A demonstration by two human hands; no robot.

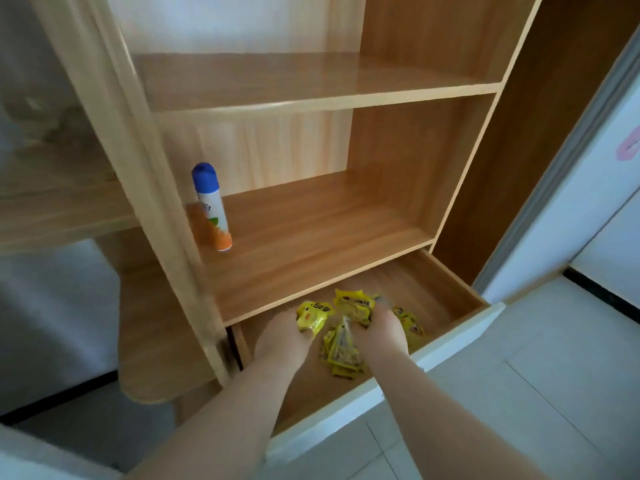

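Left hand (282, 337) and right hand (381, 330) fingers clutch yellow packets (341, 351) in the open wooden drawer (450, 273).

Glossy yellow plastic snack packets (341, 344) lie in a smooth wood-grain laminate drawer (446, 289); the orange-and-white spray can (213, 211) with blue plastic cap looks shiny.

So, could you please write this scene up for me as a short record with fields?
left hand: grips a yellow packet
right hand: grips a second packet
drawer: pulled open, white front
loose packets: heaped on the drawer floor, between the hands
spray can: upright on the shelf above, blue cap
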